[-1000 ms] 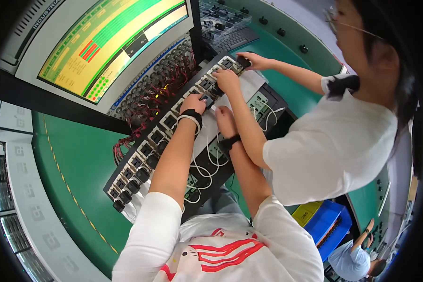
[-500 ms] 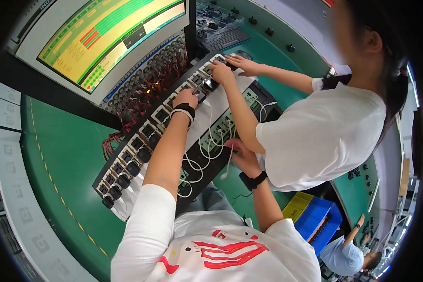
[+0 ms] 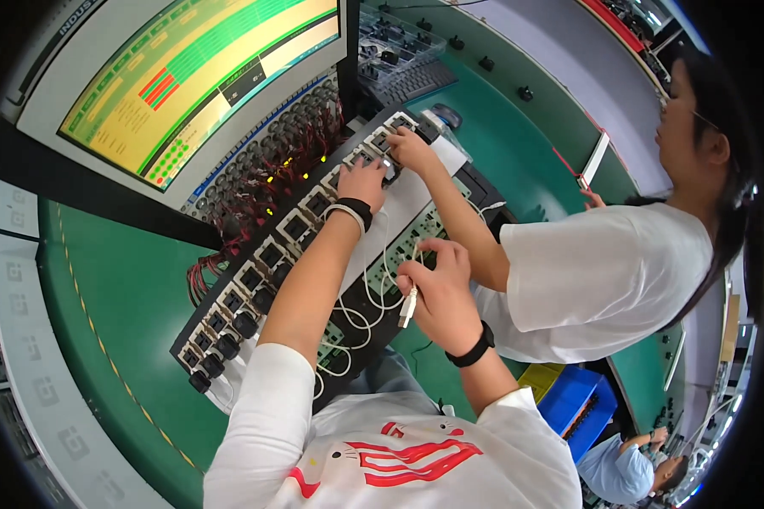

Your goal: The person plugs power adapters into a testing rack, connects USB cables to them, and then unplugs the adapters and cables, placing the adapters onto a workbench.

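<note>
My left hand (image 3: 362,185) lies over the long strip of sockets (image 3: 295,227), its fingers bent down onto it; whatever is beneath them is hidden. Close by its right side is a black power adapter (image 3: 390,172). My right hand (image 3: 441,284), raised in front of the strip, pinches a white USB cable (image 3: 407,307) with the metal plug hanging downward. White cables (image 3: 367,316) loop below the strip, by a green circuit board (image 3: 416,236). Several black adapters (image 3: 227,345) are plugged in at the strip's near left end.
A co-worker in a white shirt (image 3: 603,263) stands at the right, one hand (image 3: 412,151) on the strip's far end. Behind the strip rises a monitor (image 3: 204,81), with red wires (image 3: 229,233) below. A keyboard (image 3: 416,81) and blue bin (image 3: 579,403) are farther off.
My right hand has risen with the USB cable, its plug now in plain view. My left hand has shifted right along the strip. One of the co-worker's hands has left the strip.
</note>
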Available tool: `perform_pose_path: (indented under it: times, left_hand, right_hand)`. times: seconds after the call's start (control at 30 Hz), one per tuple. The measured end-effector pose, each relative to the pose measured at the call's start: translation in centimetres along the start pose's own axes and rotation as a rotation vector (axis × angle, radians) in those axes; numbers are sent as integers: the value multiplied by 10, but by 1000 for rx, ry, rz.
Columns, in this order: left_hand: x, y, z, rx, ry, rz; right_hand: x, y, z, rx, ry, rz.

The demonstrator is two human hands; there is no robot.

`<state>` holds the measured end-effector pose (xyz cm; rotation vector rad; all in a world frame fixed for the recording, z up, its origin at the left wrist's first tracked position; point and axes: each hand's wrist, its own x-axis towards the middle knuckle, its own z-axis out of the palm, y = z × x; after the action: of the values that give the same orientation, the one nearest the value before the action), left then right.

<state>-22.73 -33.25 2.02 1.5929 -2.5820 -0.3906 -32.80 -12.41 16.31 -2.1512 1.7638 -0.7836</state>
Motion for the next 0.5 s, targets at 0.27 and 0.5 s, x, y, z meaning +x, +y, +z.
perform_pose_path:
  times: [0.27,0.5]
  left_hand:
    - [32,-7,-6,-383,-40,-253]
    - [35,-6,-6,-521,-82,-299]
  right_hand:
    - [63,84,94,877,-87,453]
    - [103,173,167,692,74,627]
